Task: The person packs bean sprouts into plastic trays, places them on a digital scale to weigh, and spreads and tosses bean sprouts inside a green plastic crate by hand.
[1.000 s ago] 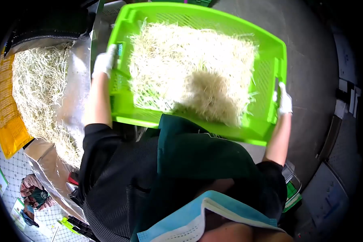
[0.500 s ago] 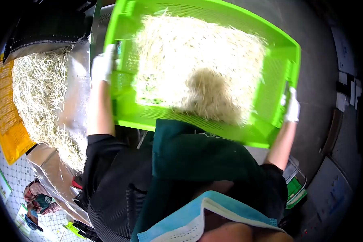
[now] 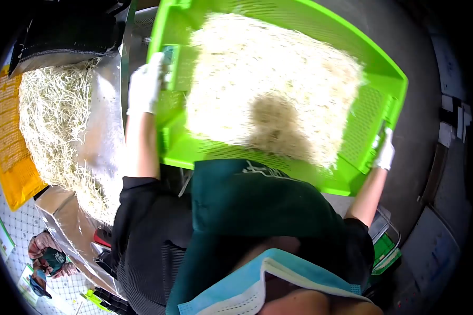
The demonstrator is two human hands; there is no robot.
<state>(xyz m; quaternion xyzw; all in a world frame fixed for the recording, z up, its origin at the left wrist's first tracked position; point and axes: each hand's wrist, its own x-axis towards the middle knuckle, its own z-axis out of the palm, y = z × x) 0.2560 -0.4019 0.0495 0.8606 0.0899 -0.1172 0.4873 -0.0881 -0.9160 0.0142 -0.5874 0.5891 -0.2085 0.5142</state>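
Observation:
A bright green plastic crate [image 3: 363,119] hangs in front of my body, slightly tilted in view. Pale, thin strands resembling bean sprouts [image 3: 278,63] fill much of it, and a dark head-shaped shadow falls across them. White-gloved, my left hand [image 3: 145,86] is closed on the grip in the crate's left side. On the opposite end, my right hand [image 3: 385,152], also gloved in white, holds the right-side grip. The fingers are partly hidden behind the crate's walls.
To my left, a metal chute [image 3: 104,94] carries more pale strands [image 3: 52,115] beside a yellow perforated crate [image 3: 13,152]. A person [image 3: 50,257] is at the lower left. A green basket [image 3: 386,247] sits at the lower right, above the grey floor [image 3: 415,115].
The green crate has shifted a little to the right in view, with both my hands still on it. The strands inside have moved along with it.

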